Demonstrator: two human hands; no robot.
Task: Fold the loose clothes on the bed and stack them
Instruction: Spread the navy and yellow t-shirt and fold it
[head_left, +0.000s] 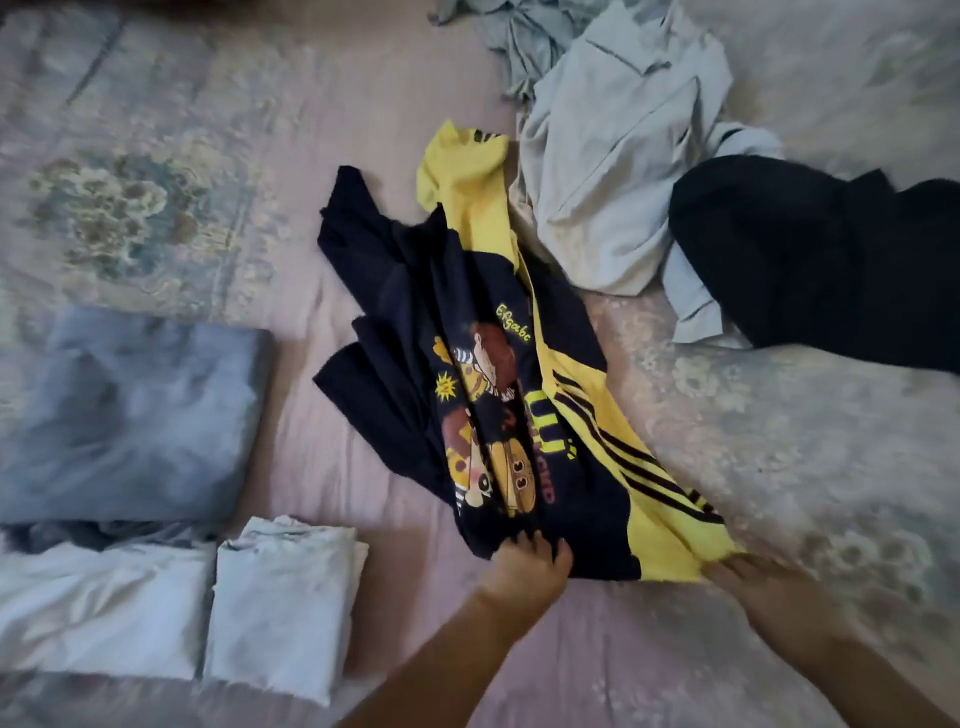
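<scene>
A navy and yellow shirt (467, 364) with a cartoon print and striped yellow sleeves lies bunched lengthwise in the middle of the bed. My left hand (527, 564) grips its near navy hem. My right hand (748, 571) pinches the near yellow edge of the same shirt. To the left lie folded clothes: a blue-grey piece (130, 415), a white piece (98, 608) and a small pale folded piece (283, 603). Loose clothes lie at the back right: a pale grey garment (613, 171), a grey one (519, 36) and a black one (810, 260).
The bed is covered by a pinkish floral bedspread (208, 182). Bare bedspread stretches across the far left and along the near right side beside my right arm.
</scene>
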